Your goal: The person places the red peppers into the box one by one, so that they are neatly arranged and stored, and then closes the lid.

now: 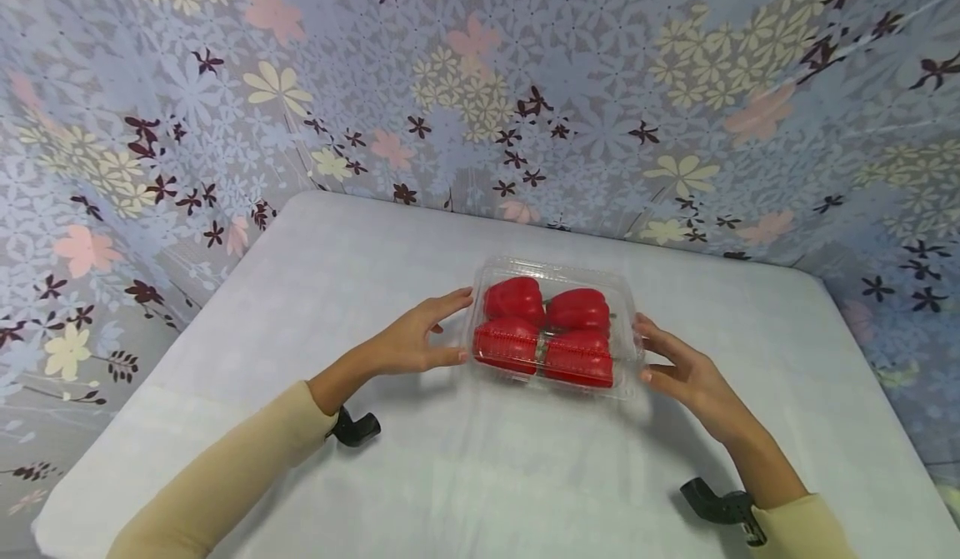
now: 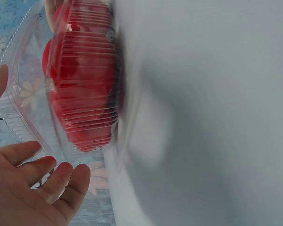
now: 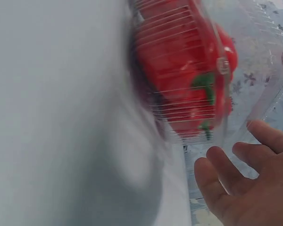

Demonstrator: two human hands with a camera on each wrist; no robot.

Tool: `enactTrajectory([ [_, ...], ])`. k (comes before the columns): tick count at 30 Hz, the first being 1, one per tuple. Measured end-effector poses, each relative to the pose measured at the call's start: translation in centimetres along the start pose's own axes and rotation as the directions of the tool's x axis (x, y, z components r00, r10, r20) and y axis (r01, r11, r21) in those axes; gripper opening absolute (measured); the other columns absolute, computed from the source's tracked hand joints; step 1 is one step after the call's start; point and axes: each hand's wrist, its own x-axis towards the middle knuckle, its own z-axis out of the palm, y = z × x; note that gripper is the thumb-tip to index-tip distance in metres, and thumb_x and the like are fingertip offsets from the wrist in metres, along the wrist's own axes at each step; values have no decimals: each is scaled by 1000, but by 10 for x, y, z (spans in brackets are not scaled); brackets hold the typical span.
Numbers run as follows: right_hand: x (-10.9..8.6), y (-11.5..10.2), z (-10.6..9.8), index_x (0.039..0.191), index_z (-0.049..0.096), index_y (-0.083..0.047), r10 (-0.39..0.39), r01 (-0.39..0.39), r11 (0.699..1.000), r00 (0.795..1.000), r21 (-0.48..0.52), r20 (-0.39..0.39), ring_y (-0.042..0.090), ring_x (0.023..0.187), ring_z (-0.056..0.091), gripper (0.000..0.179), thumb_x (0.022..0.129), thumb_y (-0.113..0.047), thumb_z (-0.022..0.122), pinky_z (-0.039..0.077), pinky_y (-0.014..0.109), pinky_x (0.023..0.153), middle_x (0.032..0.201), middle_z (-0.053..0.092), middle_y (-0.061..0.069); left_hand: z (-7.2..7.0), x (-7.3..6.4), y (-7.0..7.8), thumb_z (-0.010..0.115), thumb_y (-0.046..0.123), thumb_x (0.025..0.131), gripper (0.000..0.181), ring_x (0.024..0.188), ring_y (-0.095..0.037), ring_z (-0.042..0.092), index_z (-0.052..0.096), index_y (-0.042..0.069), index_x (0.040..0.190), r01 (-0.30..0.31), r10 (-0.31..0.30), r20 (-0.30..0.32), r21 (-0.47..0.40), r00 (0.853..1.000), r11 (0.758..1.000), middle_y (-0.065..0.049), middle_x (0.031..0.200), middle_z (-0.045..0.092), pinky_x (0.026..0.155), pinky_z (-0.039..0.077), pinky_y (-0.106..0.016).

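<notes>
A clear plastic clamshell container (image 1: 562, 274) holds several red bell peppers (image 1: 577, 309) on the white table. In the wrist views its lid (image 2: 26, 106) stands tilted up from the ribbed base. At the container's left side is my left hand (image 1: 408, 338), thumb and fingers spread near the lid's edge. My right hand (image 1: 693, 376) is at the right side, fingers loosely extended by the rim. Whether the fingertips touch the plastic is hard to tell. Green stems (image 3: 205, 84) show through the right wall.
The white-covered table (image 1: 360, 267) has rounded corners. Behind and beside it hangs a floral-patterned backdrop (image 1: 480, 84). Dark devices are strapped on the left wrist (image 1: 356, 430) and the right wrist (image 1: 720, 505).
</notes>
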Motion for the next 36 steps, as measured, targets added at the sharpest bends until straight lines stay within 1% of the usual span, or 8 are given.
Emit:
enactTrajectory([
  [6,-6,4,7,152,34,-1,4,-5,999,1000,-33,-18,-12,125,43,66,93,-6,64,48,8,92,166,22,13,7,-2,-3,67,24,89,72,146,-36,33,38,4,151,-2,2,0,19,1000,1000,-13,165,25,101,53,-51],
  [10,-6,3,12,154,33,-5,109,-110,988,994,-103,-16,18,132,49,71,93,-16,68,55,26,95,161,28,22,11,-2,-2,65,23,91,64,141,-36,41,43,6,149,32,-31,-33,43,999,999,-14,159,36,98,54,-49],
  [13,-5,2,13,155,29,-9,186,-185,976,983,-115,-4,35,124,55,74,93,-19,68,58,40,93,150,44,25,13,-1,-1,65,22,92,60,127,-31,54,42,11,147,96,-97,-30,-21,995,995,-13,144,53,93,56,-43],
  [15,-5,1,13,155,27,-10,215,-213,974,977,-76,18,30,115,62,74,94,-19,68,60,42,86,141,52,27,15,-1,0,64,20,94,59,113,-28,62,39,13,147,144,-145,1,-105,989,984,-13,130,61,86,57,-37],
  [18,-5,0,11,156,22,-11,238,-238,971,969,-3,64,16,93,67,76,94,-17,66,60,32,72,118,63,22,18,0,0,60,16,95,61,93,-27,67,32,13,149,202,-194,57,-226,979,953,-16,111,66,75,56,-32],
  [23,-5,-2,10,157,11,-7,225,-244,962,963,125,150,16,77,70,78,97,-11,60,57,30,63,93,70,3,24,0,2,57,11,95,66,72,-21,66,22,14,151,259,-237,105,-345,966,902,-16,93,69,70,56,-31],
  [30,-2,-1,15,155,3,-2,156,-202,943,970,263,184,14,72,74,78,99,-6,57,57,28,57,91,77,-4,35,-1,7,50,2,96,68,69,-16,71,17,16,154,282,-289,86,-589,954,757,-11,90,68,72,62,-31],
  [36,-1,0,16,156,1,-1,161,-212,921,971,325,178,13,71,74,82,97,-4,58,60,27,61,88,76,2,43,-2,9,49,0,97,65,70,-14,71,20,14,153,257,-305,36,-638,952,726,-8,85,68,72,62,-29],
])
